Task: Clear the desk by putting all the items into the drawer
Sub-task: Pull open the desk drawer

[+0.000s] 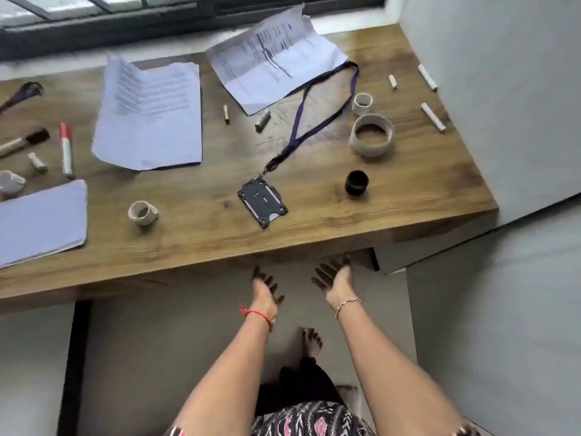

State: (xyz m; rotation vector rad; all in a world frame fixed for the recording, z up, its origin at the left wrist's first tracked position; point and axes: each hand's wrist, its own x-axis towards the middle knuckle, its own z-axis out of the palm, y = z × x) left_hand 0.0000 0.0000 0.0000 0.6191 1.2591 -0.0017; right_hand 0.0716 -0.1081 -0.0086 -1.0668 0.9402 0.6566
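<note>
A wooden desk (201,228) carries loose paper sheets (151,111), a black badge holder (262,204) on a purple lanyard (314,121), a large tape roll (372,135), a small black pot (356,182), a red-capped marker (66,149) and several chalk-like sticks. Both my hands reach under the desk's front edge. My left hand (265,292) has spread fingers and holds nothing. My right hand (334,280) is palm up, fingertips at the underside by the drawer (366,259), which shows only as a dark corner below the desktop.
A grey wall (490,89) closes the desk's right side and a window frame (125,23) runs along the back. More paper (41,221), a small tape roll (143,213) and a brush (23,141) lie at the left. My feet stand on the grey floor (188,341).
</note>
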